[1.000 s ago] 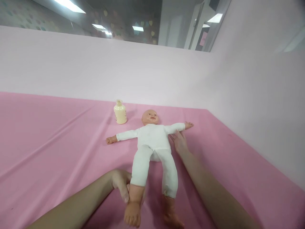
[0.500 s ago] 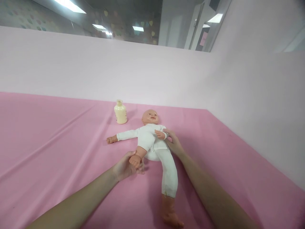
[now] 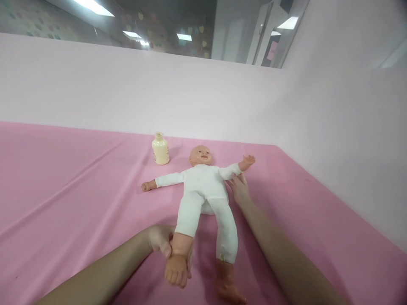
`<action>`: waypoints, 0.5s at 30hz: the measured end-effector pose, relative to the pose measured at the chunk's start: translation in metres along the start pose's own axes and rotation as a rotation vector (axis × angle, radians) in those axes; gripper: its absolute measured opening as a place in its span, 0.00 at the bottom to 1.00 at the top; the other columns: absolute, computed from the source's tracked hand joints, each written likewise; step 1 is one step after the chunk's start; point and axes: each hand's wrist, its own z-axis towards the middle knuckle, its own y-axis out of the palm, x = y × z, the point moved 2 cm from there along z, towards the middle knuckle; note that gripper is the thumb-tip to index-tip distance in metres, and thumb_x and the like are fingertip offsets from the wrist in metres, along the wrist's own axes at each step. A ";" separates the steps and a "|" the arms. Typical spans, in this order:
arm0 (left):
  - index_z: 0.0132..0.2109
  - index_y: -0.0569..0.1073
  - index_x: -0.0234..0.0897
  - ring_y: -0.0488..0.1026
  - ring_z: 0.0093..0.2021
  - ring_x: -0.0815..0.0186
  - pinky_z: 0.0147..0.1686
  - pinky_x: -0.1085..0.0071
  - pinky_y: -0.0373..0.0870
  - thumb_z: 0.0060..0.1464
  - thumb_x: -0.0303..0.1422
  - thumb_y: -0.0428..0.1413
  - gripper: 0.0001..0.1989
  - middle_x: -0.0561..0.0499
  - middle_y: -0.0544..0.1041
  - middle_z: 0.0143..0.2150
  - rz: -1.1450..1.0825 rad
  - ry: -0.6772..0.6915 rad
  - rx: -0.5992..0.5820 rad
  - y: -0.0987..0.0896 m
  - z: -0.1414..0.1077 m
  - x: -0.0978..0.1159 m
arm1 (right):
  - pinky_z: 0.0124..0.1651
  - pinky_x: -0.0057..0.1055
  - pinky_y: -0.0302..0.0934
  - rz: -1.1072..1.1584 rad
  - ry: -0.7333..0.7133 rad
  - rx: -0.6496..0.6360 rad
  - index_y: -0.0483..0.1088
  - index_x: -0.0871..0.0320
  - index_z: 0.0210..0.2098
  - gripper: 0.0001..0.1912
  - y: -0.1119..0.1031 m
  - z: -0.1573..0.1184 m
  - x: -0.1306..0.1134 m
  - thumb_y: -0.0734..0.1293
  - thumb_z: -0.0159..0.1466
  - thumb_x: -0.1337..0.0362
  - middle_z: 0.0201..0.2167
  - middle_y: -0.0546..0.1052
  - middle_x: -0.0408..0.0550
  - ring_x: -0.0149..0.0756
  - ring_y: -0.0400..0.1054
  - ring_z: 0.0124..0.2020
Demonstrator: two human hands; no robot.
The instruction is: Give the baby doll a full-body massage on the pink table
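A baby doll (image 3: 203,188) in a white suit lies on its back on the pink sheet (image 3: 63,199), head away from me, arms spread. My left hand (image 3: 162,242) is closed around the doll's ankle on the left side, with the leg stretched toward me and the foot lifted off the sheet. My right hand (image 3: 239,188) grips the doll's upper arm on the right side; that arm points outward and slightly up. The doll's other leg lies flat, its foot near the bottom edge.
A small cream-coloured bottle (image 3: 160,149) stands upright just left of the doll's head. Pale pink walls (image 3: 190,93) rise behind and to the right of the sheet. The sheet has long creases on the left.
The doll's leg, bent up toward its belly half a second ago, is stretched out toward me again. Its arm, folded across the chest, has swung back outward. Both hands kept their hold.
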 end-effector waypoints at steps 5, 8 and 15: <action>0.36 0.79 0.32 0.75 0.41 0.54 0.38 0.65 0.75 0.30 0.43 0.70 0.25 0.46 0.77 0.37 0.218 -0.206 -0.219 0.007 0.004 0.011 | 0.55 0.32 0.66 0.143 0.242 0.156 0.62 0.51 0.55 0.25 -0.018 0.011 0.009 0.63 0.61 0.50 0.56 0.66 0.45 0.33 0.67 0.53; 0.39 0.79 0.33 0.75 0.42 0.55 0.38 0.66 0.75 0.34 0.44 0.69 0.24 0.48 0.78 0.38 0.256 -0.184 -0.211 0.010 0.007 0.017 | 0.58 0.34 0.66 0.153 0.289 0.192 0.63 0.53 0.53 0.24 -0.024 0.015 0.015 0.62 0.62 0.49 0.57 0.65 0.46 0.34 0.67 0.54; 0.36 0.79 0.33 0.75 0.42 0.56 0.39 0.66 0.75 0.36 0.42 0.69 0.21 0.48 0.77 0.37 0.254 -0.136 -0.171 -0.002 0.003 0.007 | 0.60 0.37 0.64 0.176 0.247 0.160 0.63 0.54 0.54 0.24 -0.025 0.014 0.016 0.63 0.62 0.51 0.57 0.65 0.48 0.35 0.66 0.54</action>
